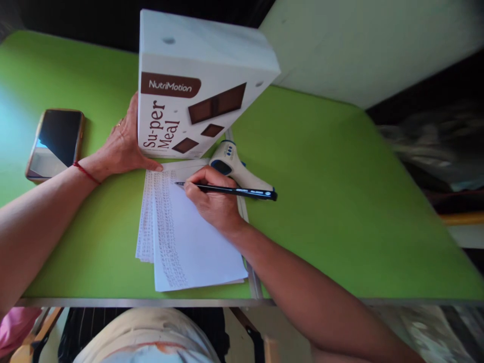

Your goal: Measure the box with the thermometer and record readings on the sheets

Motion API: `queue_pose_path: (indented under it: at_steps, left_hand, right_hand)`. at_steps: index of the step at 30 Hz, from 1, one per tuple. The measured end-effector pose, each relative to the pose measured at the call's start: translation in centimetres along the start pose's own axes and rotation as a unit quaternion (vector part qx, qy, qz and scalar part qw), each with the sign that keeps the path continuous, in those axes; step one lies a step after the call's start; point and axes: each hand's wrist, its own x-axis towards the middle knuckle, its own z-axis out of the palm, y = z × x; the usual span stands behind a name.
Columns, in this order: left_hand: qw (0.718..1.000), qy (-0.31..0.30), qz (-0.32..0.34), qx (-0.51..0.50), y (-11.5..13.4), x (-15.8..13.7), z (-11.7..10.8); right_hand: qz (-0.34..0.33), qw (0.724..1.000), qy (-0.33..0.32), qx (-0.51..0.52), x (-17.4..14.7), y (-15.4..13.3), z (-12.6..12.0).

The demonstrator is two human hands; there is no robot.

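My right hand (217, 201) grips a black pen (238, 191), its tip on a white sheet of paper (204, 257). Columns of small handwritten marks run down the left part of that sheet. Under it, more written sheets (144, 232) stick out to the left. My left hand (123, 138) rests with its thumb stretched onto the paper's top edge; its other fingers pass partly out of sight behind a white NutriMotion box (170, 65). The box stands upright just beyond the paper. Close behind my right hand lies a white and blue handheld thermometer (236, 164).
A phone (60, 136) in a brownish case lies on the green table (333, 201) at the left. The table's front edge (113, 302) runs close to my body. A pale wall (340, 45) rises behind, and blurred items sit on a shelf at the right.
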Motion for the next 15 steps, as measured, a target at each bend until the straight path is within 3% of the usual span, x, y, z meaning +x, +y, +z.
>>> queue_pose_path:
  at_steps: [7,15]
  left_hand:
    - [0.998,-0.035,0.005,0.047,0.64,0.01,-0.48]
    - [0.999,-0.011,-0.024,0.029,0.73,-0.03,-0.14]
  right_hand:
    - [0.007,1.000,-0.006,-0.007,0.04,0.00,-0.07]
    - [-0.034,0.999,0.036,-0.003,-0.10,0.37,-0.06]
